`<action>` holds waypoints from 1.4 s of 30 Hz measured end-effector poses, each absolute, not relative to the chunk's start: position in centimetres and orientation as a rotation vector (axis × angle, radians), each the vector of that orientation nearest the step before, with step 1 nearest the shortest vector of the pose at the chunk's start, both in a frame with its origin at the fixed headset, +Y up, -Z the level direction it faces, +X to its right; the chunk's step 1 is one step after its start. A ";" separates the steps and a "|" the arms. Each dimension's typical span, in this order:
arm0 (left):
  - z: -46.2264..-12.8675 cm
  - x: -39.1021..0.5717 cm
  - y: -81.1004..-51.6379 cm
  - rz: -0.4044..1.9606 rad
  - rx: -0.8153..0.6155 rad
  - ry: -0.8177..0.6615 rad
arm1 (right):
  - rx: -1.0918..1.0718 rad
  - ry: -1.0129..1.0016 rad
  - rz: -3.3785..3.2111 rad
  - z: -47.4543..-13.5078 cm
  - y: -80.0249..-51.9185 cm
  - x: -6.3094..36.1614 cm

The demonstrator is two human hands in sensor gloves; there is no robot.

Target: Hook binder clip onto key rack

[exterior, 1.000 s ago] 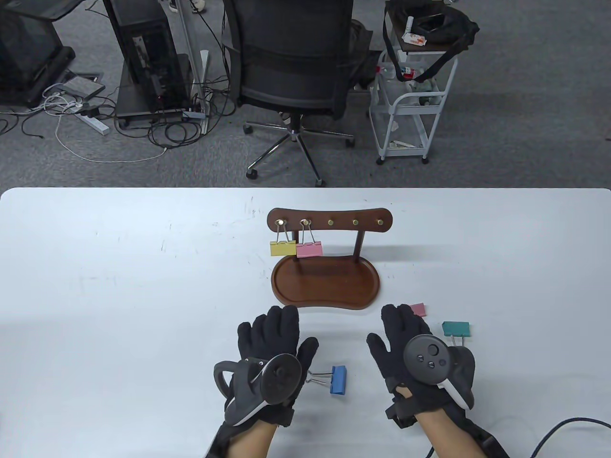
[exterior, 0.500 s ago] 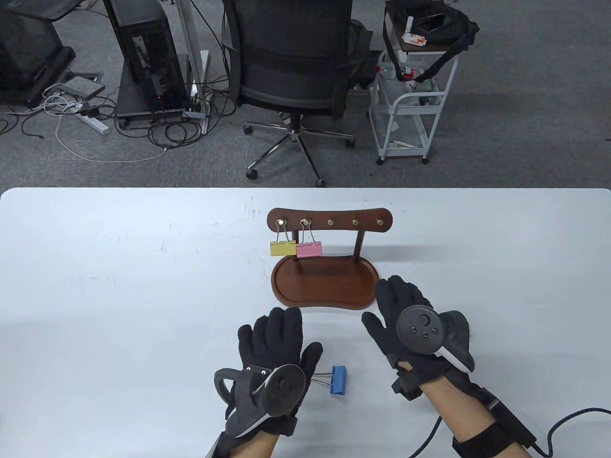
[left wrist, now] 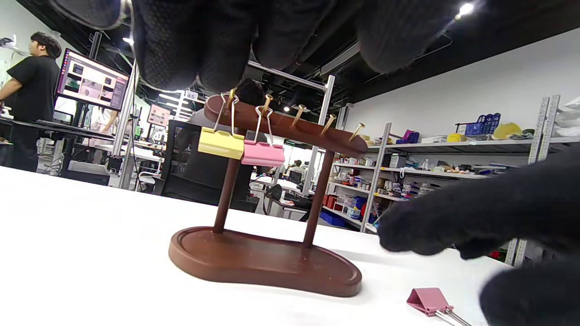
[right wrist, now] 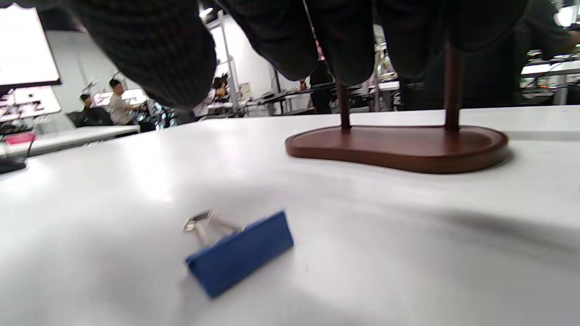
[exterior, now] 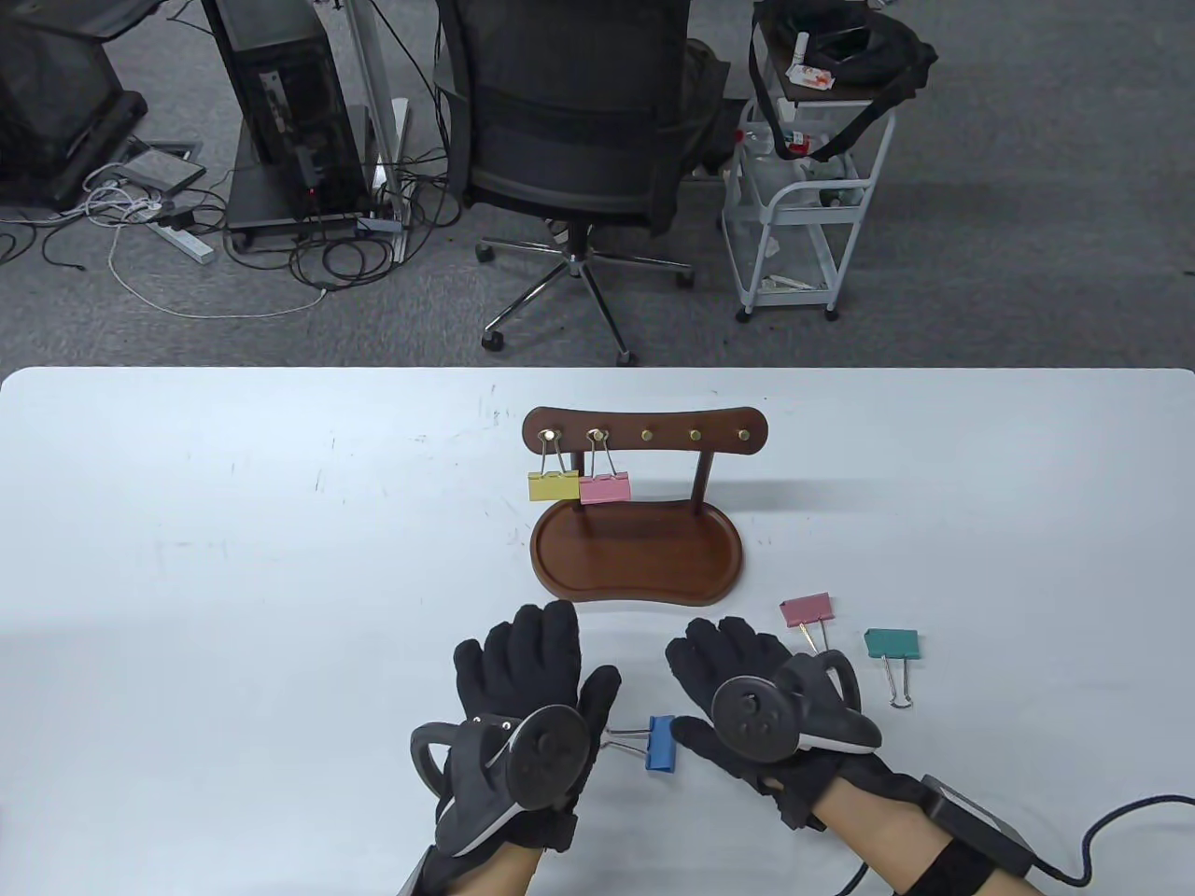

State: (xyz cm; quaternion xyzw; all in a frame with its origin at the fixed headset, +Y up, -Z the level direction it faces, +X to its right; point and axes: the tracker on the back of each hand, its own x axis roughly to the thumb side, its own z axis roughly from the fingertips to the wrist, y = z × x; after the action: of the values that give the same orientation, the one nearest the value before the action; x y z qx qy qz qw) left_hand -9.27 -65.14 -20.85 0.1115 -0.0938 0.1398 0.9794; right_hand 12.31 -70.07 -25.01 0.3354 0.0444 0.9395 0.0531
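The brown wooden key rack stands mid-table on its oval base. A yellow clip and a pink clip hang from its two left hooks; both show in the left wrist view. A blue binder clip lies on the table between my hands, also in the right wrist view. My left hand lies flat with fingers spread, left of it. My right hand is open, its thumb next to the blue clip's right side. Neither hand holds anything.
A dusty-pink clip and a teal clip lie on the table right of my right hand. Beyond the table's far edge stand an office chair and a white cart.
My right hand moved left and back toward me, from beside the rack's base to the blue clip, uncovering the pink and teal clips. My left hand barely moved.
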 end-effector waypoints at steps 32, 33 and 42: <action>-21.3 -10.1 -65.2 0.333 0.181 -0.146 | 1.260 0.229 2.929 -23.9 -75.0 9.2; -21.3 -10.1 -65.2 0.334 0.179 -0.145 | 1.264 0.218 2.928 -23.9 -75.0 9.2; -21.4 -10.2 -65.3 0.340 0.171 -0.143 | 1.256 0.188 2.915 -24.0 -75.0 9.2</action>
State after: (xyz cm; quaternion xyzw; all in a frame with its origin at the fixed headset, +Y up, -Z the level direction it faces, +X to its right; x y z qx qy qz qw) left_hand -10.17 -65.26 -21.42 0.0849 -0.0711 0.1689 0.9794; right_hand 9.21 -75.03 -23.96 0.3950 0.0592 0.9166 -0.0191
